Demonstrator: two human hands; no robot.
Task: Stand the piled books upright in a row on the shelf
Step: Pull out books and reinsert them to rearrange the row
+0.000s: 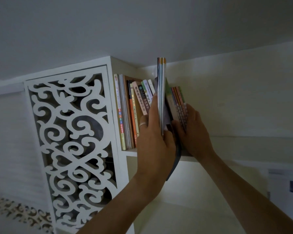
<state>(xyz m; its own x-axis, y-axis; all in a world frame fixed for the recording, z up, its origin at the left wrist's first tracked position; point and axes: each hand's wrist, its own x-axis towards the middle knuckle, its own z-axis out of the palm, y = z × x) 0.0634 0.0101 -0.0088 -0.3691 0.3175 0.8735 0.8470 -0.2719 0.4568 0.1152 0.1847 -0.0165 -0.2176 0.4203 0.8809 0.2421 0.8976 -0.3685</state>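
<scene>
Up at the white shelf, just right of the carved fretwork panel, both hands are among the books.

Seen from below, the left hand, a ring on one finger, grips a thin sheaf of tall books between thumb and fingers, holding them upright so their tops rise well above the row. To the right of that sheaf the right hand lies with straight fingers flat against a small group of slim leaning books, pressing them from the outer side. Between the panel and the left hand stands the row of shelved books, the nearer ones upright, the further ones tilting toward the sheaf. A dark cover hangs down past the shelf edge between the two wrists.
</scene>
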